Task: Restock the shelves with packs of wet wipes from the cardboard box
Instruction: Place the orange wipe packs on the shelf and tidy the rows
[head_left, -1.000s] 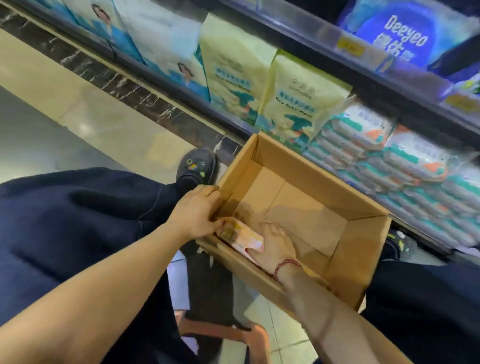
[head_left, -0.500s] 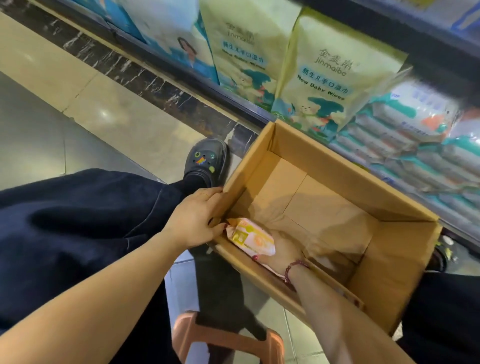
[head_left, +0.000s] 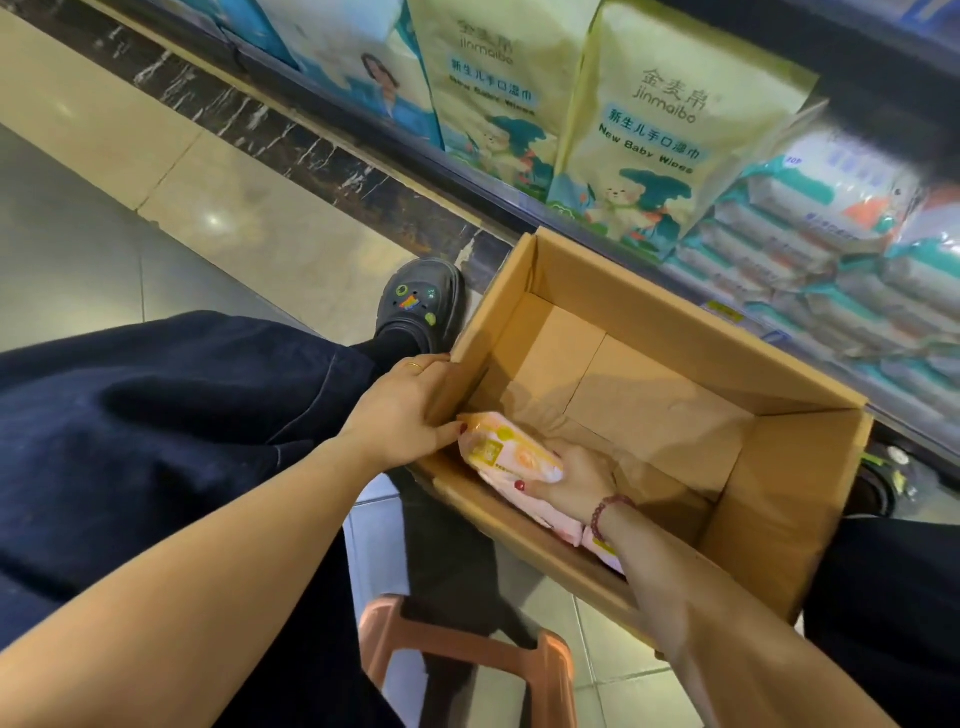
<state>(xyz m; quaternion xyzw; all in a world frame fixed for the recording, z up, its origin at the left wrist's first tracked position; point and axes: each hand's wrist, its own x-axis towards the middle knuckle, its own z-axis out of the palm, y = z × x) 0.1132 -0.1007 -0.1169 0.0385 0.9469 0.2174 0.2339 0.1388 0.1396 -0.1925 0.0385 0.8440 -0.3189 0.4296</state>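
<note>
Bright overhead light, glare on floor (head_left: 213, 221), blurred, curved edges

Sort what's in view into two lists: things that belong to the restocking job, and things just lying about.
Belongs to the job:
cardboard box
pink wet wipes pack, gripped by the right hand
left hand, holding the box's corner
bottom shelf with stacked wipes packs

Just lying about:
black clog
pink plastic stool
yellow baby wipes bags

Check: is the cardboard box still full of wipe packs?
No: the cardboard box shows mostly bare floor, with only the pink wipes pack gripped by the right hand near its front wall.
</note>
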